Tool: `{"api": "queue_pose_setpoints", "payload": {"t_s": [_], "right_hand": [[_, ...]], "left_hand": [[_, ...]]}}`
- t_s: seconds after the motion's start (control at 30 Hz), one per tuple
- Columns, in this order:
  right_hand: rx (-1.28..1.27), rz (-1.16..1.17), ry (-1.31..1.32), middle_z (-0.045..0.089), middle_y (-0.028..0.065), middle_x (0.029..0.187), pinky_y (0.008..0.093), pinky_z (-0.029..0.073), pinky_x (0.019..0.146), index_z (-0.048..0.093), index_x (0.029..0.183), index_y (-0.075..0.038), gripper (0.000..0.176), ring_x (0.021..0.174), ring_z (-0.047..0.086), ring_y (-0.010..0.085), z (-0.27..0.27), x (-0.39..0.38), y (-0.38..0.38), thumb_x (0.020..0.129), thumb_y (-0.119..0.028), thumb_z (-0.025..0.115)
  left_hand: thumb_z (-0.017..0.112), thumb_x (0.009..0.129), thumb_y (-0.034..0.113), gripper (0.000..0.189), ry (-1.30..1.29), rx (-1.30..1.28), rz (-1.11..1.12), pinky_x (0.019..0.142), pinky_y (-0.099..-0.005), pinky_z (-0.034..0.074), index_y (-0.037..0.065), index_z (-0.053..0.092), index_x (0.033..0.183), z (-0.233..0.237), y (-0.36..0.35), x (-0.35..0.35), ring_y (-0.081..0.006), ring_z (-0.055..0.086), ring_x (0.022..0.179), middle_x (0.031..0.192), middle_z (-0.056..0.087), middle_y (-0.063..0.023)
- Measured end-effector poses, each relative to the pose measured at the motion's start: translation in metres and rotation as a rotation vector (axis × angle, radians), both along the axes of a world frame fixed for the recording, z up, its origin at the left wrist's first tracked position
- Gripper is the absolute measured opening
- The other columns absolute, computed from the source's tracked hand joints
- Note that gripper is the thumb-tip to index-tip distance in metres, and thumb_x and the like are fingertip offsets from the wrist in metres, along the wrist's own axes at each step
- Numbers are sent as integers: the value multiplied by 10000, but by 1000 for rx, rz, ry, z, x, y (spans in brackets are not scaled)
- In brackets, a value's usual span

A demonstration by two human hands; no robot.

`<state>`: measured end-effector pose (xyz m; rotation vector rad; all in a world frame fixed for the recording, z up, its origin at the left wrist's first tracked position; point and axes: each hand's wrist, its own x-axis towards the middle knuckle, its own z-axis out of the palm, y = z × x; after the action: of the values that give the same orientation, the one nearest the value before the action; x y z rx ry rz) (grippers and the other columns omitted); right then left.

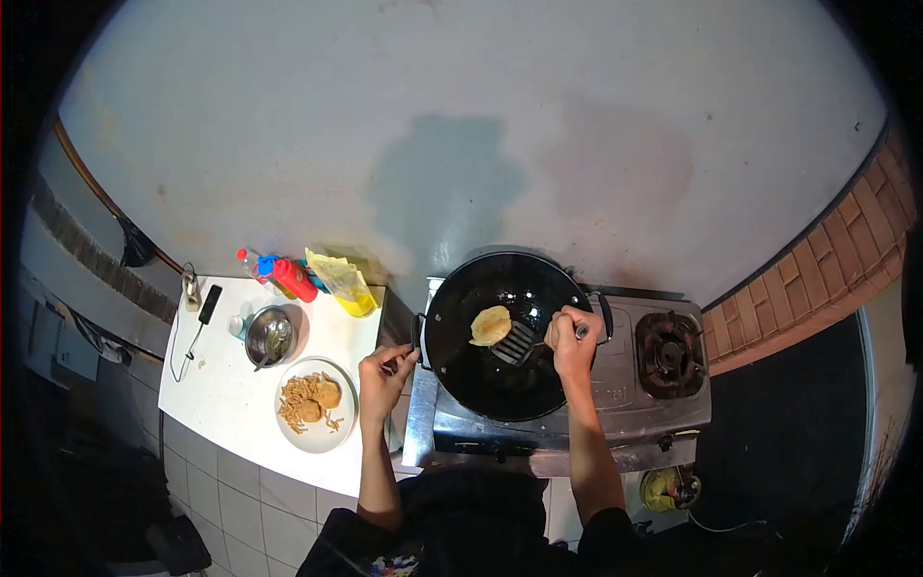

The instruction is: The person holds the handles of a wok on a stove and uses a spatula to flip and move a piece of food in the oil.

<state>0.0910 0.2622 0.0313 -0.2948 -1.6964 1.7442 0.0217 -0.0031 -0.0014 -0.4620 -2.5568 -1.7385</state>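
Observation:
A black wok (461,385) with two side handles sits on the left burner of a metal gas stove (615,385). My right hand (574,338) is closed round the handle of a black slotted turner (517,344). The turner's blade lies in the wok, at the right edge of a round, pale golden fried patty (490,326). Dark, shiny oil shows around the patty. At the wok's left side, my left hand (385,380) has its fingers curled, with the fingertips at the wok's left handle (416,332).
On the white table (221,404) stand a plate (312,442) of fried food, a metal bowl (269,337) with a spoon, bottles including a red one (293,280), and a yellow packet (346,288). A second burner (670,355) is at right. A wall rises behind.

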Motion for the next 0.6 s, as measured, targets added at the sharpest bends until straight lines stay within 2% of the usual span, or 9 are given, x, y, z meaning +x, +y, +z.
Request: {"api": "queue_pose_setpoints", "payload": {"t_s": [0.27,0.53,0.6], "right_hand": [[-46,13,74,328,-36,449,240,211,376,302,491,-45,323,401,315,31,2,-6,-10,762,36,456],[-105,39,163,322,-36,472,244,201,386,287,507,-42,330,415,303,31,14,-7,-11,774,34,466],[20,-9,143,305,-39,468,257,205,399,290,511,-41,342,430,300,35,8,-13,-9,777,2,500]], "left_hand": [[737,746,113,179,-7,-41,137,490,-211,355,16,702,893,8,3,8,-77,443,517,617,535,-34],[730,759,143,181,24,-2,145,491,-219,360,17,703,887,0,3,8,-76,446,525,618,536,-30],[723,766,147,179,36,-5,134,491,-221,363,16,702,887,-1,5,8,-78,455,529,621,543,-34]]}}
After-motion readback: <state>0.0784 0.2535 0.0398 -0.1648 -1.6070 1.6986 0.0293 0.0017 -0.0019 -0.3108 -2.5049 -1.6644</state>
